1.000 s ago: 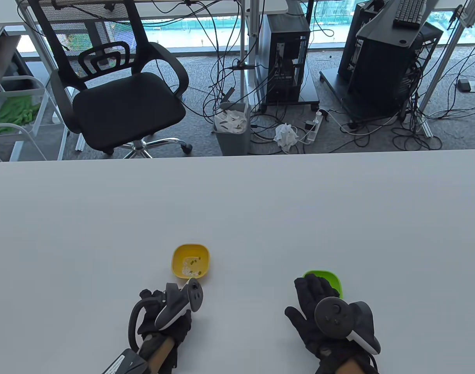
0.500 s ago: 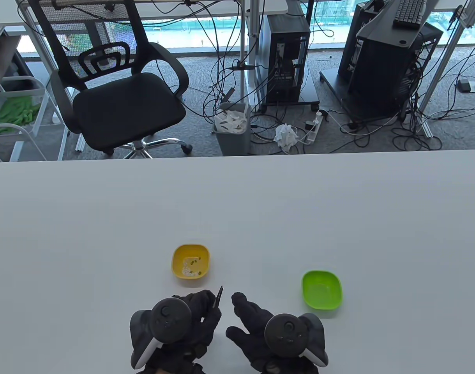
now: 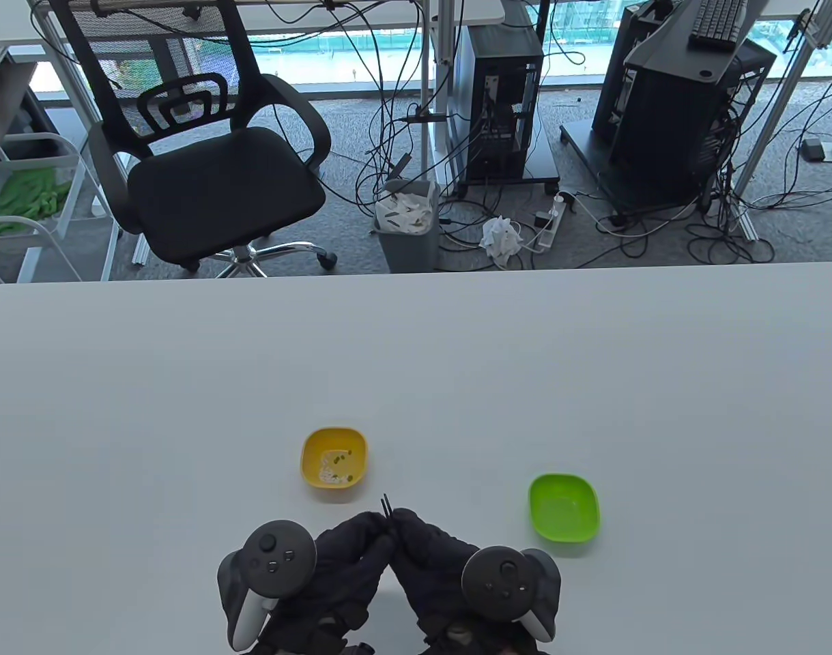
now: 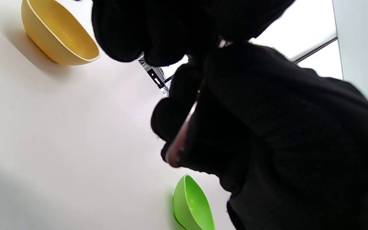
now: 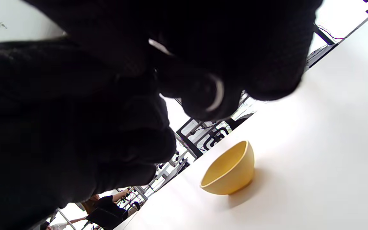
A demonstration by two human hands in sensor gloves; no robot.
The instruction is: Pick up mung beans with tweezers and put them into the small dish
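The black tweezers [image 3: 386, 507] stick up between my two hands, tips pointing toward the yellow dish [image 3: 309, 447]. My left hand [image 3: 376, 534] and right hand [image 3: 403, 527] meet fingertip to fingertip, and both pinch the tweezers. In the left wrist view a metal arm of the tweezers [image 4: 182, 135] shows between the black gloved fingers. The yellow dish holds a few dark green mung beans [image 3: 342, 471] and some white bits. The green dish [image 3: 540, 490] stands to the right of my hands and looks empty. The yellow dish also shows in the right wrist view [image 5: 232, 172].
The white table [image 3: 416, 355] stretches far beyond the dishes. Its far edge runs across the middle of the table view. An office chair [image 3: 218, 170], computer towers and cables stand on the floor behind it.
My right hand has moved left from the green dish to the left hand. The left hand turned palm down with the tweezers; the right fingers now close on them too.
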